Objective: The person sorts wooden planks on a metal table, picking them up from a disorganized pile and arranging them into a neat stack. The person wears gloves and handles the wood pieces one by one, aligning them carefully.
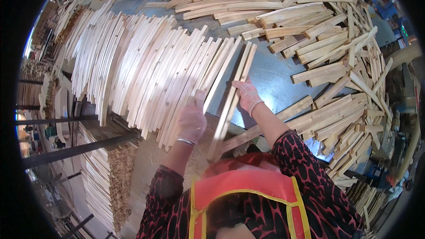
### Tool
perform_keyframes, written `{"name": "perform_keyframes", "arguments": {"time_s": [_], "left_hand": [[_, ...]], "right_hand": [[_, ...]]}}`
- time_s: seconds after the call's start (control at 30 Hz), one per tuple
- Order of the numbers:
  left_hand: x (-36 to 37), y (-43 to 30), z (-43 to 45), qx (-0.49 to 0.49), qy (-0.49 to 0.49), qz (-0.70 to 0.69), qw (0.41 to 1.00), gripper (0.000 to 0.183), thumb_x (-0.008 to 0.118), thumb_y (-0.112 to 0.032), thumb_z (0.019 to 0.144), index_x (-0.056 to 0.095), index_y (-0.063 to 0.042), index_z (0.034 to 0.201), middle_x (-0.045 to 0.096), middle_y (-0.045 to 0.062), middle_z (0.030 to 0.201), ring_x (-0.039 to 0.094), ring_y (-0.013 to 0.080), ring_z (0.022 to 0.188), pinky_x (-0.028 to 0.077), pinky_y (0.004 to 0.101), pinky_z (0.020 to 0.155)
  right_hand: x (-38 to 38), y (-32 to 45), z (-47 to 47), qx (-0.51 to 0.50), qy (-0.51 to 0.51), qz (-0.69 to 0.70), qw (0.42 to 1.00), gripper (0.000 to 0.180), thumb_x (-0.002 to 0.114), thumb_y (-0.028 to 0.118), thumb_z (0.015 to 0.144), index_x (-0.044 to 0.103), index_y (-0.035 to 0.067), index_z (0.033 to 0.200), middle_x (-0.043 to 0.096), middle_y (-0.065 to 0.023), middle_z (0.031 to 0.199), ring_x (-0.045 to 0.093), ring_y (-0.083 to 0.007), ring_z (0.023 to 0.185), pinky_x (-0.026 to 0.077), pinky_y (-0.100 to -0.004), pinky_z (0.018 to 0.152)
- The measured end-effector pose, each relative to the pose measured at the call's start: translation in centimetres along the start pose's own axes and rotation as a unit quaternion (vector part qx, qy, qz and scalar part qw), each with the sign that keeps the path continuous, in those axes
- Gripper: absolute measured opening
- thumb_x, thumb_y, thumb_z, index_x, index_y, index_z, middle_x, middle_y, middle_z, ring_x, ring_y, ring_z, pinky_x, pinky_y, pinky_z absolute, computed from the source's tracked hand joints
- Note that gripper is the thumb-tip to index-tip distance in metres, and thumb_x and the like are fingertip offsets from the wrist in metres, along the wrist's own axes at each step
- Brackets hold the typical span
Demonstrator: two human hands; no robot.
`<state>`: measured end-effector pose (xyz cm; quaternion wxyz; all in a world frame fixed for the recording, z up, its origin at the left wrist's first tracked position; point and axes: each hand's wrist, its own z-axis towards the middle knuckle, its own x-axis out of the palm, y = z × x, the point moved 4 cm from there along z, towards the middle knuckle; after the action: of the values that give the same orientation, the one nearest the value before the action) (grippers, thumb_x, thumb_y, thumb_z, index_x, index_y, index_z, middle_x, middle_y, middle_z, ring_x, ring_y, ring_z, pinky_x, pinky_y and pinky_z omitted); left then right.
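My right hand (247,95), in a pink knitted glove, grips a pair of narrow wooden strips (240,69). They slant from the metal tabletop (265,64) towards my body, and their near ends are blurred. My left hand (192,121), gloved alike and with a metal band at the wrist, is blurred over the right side of a row of pale wooden strips (156,69). Its fingers point away from me; whether they press on a strip is unclear. The row's strips lie side by side, some with dark knots, their near ends uneven.
Loose wooden pieces (318,49) lie heaped and crossed along the table's far and right sides. Below left, stacked strips (109,179) stand by dark metal bars (79,149). A fan (51,192) is at lower left. A ribbed hose (405,54) runs at the right.
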<state>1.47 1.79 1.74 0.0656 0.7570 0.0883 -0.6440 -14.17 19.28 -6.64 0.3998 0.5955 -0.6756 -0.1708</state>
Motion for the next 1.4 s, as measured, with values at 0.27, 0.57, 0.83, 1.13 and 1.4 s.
{"name": "perform_keyframes", "arguments": {"time_s": [0.27, 0.57, 0.83, 1.13, 1.4], "left_hand": [[-3.8, 4.7, -1.2, -0.081, -0.008, -0.29, 0.953, 0.068, 0.06, -0.009, 0.091, 0.043, -0.002, 0.157, 0.067, 0.029, 0.115, 0.07, 0.0426, 0.099, 0.056, 0.0521, 0.082], [-1.3, -3.7, -5.5, 0.036, -0.077, -0.332, 0.939, 0.071, 0.067, -0.018, 0.086, 0.051, -0.005, 0.154, 0.058, 0.026, 0.138, 0.051, 0.0435, 0.134, 0.041, 0.056, 0.112], [1.8, -7.9, -1.0, 0.06, -0.041, 0.078, 0.994, 0.077, 0.066, -0.037, 0.093, 0.041, -0.01, 0.161, 0.043, 0.016, 0.161, 0.039, 0.039, 0.15, 0.031, 0.055, 0.123], [1.0, -17.7, -4.3, 0.198, 0.117, -0.071, 0.971, 0.071, 0.074, -0.024, 0.085, 0.047, -0.011, 0.149, 0.061, 0.01, 0.127, 0.068, 0.035, 0.106, 0.055, 0.0492, 0.084], [-0.5, -10.9, -5.2, 0.05, -0.027, -0.136, 0.989, 0.063, 0.067, -0.019, 0.088, 0.052, -0.015, 0.148, 0.058, 0.012, 0.14, 0.055, 0.0365, 0.133, 0.044, 0.0528, 0.112]], "right_hand": [[4.4, -0.2, 1.8, -0.022, -0.002, -0.313, 0.95, 0.067, 0.066, 0.033, 0.101, 0.04, -0.002, 0.152, 0.071, -0.0266, 0.122, 0.071, -0.0366, 0.111, 0.055, -0.0426, 0.095], [1.3, 8.0, -6.5, -0.191, 0.117, -0.58, 0.783, 0.053, 0.061, 0.044, 0.097, 0.061, 0.0, 0.127, 0.074, -0.0272, 0.104, 0.07, -0.0468, 0.1, 0.055, -0.0508, 0.091], [-17.4, 9.2, -15.4, -0.426, 0.141, -0.743, 0.497, 0.047, 0.066, 0.029, 0.087, 0.061, 0.011, 0.13, 0.064, -0.0135, 0.118, 0.062, -0.0352, 0.115, 0.05, -0.0502, 0.098], [-48.8, 24.8, -2.1, -0.196, -0.548, -0.36, 0.73, 0.057, 0.074, 0.032, 0.093, 0.06, -0.006, 0.133, 0.062, -0.0283, 0.14, 0.059, -0.0383, 0.132, 0.045, -0.0437, 0.114], [-33.0, 19.8, -9.2, -0.205, -0.075, 0.19, 0.957, 0.041, 0.075, 0.023, 0.098, 0.062, 0.003, 0.132, 0.069, -0.0075, 0.123, 0.064, -0.0247, 0.118, 0.052, -0.0421, 0.107]]}}
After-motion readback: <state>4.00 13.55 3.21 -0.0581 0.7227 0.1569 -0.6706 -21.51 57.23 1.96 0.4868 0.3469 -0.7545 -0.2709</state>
